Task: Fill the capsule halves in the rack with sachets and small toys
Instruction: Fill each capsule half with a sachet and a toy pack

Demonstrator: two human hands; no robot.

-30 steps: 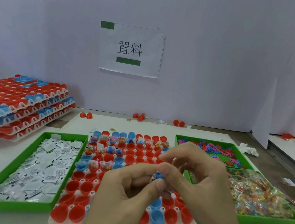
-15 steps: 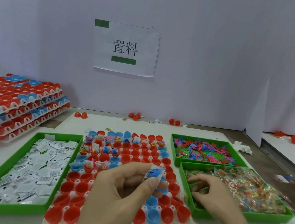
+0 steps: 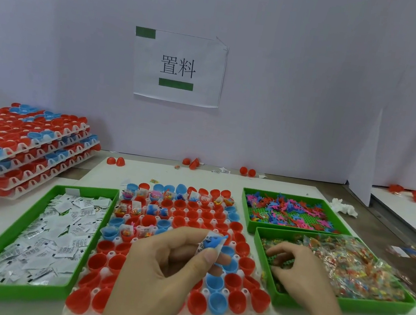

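Our right hand [image 3: 300, 274] has left the left hand and crossed to the near right tray [image 3: 341, 303]; its fingers curl down among the wrapped toys [image 3: 352, 265] at the tray's left end, and we cannot tell whether they have hold of one. Our left hand [image 3: 165, 266] hangs over the rack [image 3: 111, 254], thumb and forefinger pinching a white sachet [image 3: 202, 244] and a blue toy [image 3: 214, 239] together, above the rack's middle rows.

We see the rack lying flat on the white table [image 3: 225, 178], full of red and blue capsule halves [image 3: 106, 246] with their mouths up. Cups in the far rows and along the left side hold sachets and small coloured toys. The rack's left edge runs just beside a green tray [image 3: 6, 292] heaped with white sachets [image 3: 57, 229]. Its right edge lies just beside the two green trays on the right. The farther of these [image 3: 244, 207] holds pink, blue and orange plastic pieces [image 3: 287, 211].

White tabletop shows beyond the rack's far edge up to the wall, where loose red halves [image 3: 192, 163] lie. A stack of loaded racks [image 3: 24, 145] sits at the far left, well apart from our hands. A crumpled tissue [image 3: 344, 207] lies past the far right tray, and a paper sign [image 3: 178, 67] hangs on the wall.
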